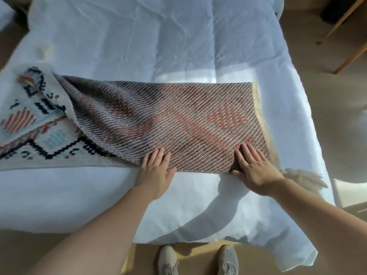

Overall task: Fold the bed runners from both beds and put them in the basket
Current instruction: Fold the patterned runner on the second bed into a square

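Observation:
A woven bed runner lies across the white bed. Its right part is folded over, showing the striped grey and orange underside. At the left its cream face with dark, blue and orange patterns lies flat. My left hand rests with straight fingers on the near edge of the folded part. My right hand lies flat on the near right corner of the same layer. Cream tassels stick out to the right of my right hand. No basket is in view.
The bed's white duvet hangs over the near edge above my two grey shoes. Wooden furniture legs stand on the tan floor at the upper right. Part of another white bed shows at the top left corner.

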`<act>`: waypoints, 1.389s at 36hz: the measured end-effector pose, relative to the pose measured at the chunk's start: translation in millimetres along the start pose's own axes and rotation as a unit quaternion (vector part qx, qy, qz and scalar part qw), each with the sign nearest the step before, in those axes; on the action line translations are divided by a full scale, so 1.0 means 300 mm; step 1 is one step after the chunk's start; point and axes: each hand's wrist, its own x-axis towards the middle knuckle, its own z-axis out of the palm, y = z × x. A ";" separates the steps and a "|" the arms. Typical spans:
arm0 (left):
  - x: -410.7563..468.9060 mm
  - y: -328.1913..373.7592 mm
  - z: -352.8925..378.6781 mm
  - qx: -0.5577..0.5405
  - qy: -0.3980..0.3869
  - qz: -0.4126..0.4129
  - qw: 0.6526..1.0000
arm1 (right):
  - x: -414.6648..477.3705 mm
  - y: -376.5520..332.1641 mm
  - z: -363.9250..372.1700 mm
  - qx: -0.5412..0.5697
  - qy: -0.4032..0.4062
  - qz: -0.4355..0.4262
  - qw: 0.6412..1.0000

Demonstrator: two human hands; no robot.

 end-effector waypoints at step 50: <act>-0.005 -1.733 -0.679 -0.043 0.063 -0.082 0.994 | 1.027 -1.690 -0.841 0.095 -0.005 -0.079 0.992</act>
